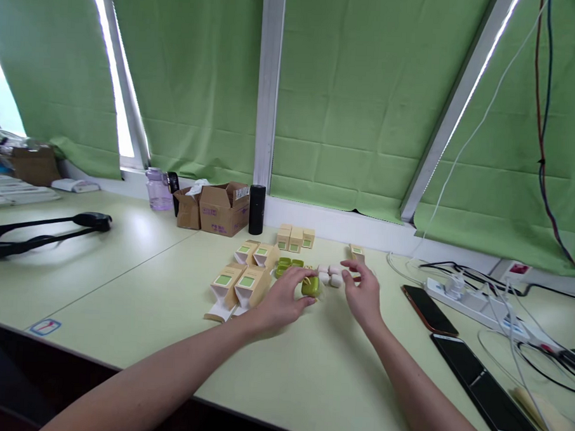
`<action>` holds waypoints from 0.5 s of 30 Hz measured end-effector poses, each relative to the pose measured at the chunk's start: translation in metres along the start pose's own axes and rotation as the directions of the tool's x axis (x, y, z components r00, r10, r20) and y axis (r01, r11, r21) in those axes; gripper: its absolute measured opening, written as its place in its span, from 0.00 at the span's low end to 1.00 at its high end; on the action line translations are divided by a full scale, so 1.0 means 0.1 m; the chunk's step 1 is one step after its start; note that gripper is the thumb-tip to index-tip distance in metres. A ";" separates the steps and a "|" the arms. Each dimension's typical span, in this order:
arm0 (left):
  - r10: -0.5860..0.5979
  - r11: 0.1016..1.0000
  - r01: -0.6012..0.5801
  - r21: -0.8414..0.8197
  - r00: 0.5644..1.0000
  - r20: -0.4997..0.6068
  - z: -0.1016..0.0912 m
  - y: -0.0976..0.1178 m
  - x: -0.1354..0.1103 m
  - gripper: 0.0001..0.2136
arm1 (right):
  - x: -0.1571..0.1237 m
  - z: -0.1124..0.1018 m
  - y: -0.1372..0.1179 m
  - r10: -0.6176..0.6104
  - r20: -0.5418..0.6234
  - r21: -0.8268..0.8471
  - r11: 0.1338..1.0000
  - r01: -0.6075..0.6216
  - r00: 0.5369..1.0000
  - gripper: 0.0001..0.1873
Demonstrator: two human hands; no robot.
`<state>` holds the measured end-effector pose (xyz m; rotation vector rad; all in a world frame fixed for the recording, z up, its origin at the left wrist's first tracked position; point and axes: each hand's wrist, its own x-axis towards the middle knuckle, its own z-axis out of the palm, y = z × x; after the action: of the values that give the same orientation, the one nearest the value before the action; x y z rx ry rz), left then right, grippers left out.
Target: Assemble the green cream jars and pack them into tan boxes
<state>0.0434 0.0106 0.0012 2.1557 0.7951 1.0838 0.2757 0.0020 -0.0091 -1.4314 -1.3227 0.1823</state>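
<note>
My left hand (286,298) grips a small, rounded, olive-green case (310,286) between thumb and fingers, just above the table. A loop-like strap shows on the case's upper side. Beside it sit several small white rounded cases (323,278) in a cluster. My right hand (363,293) is at the right edge of that cluster, thumb and fingers apart, with nothing visible in it; whether a fingertip touches a white case I cannot tell. Behind my left hand lie more green cases (283,263), partly hidden. Several opened cardboard packets (252,286) with green labels stand left of my left hand.
Closed small boxes (295,239) stand at the back, near a black cylinder (256,210) and a brown carton (223,209). Another small box (357,252) lies behind my right hand. Two phones (487,389) and a power strip (474,306) with cables occupy the right.
</note>
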 end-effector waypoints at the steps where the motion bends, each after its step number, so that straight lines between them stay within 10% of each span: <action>1: 0.014 0.999 -0.015 0.037 0.999 0.034 -0.01 0.01 -0.01 0.23 | 0.11 -0.05 0.05 0.021 0.049 -0.258 0.966 -0.007 0.999 0.18; 15: -0.003 0.953 -0.099 0.287 0.943 0.334 0.05 0.04 -0.05 0.19 | 0.97 -0.14 0.58 0.327 0.167 -0.678 0.723 -0.133 0.930 0.19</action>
<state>0.0466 0.0035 -0.0009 2.5356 0.7891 0.6217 0.3555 0.0826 0.0036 -2.2547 -1.5086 0.0797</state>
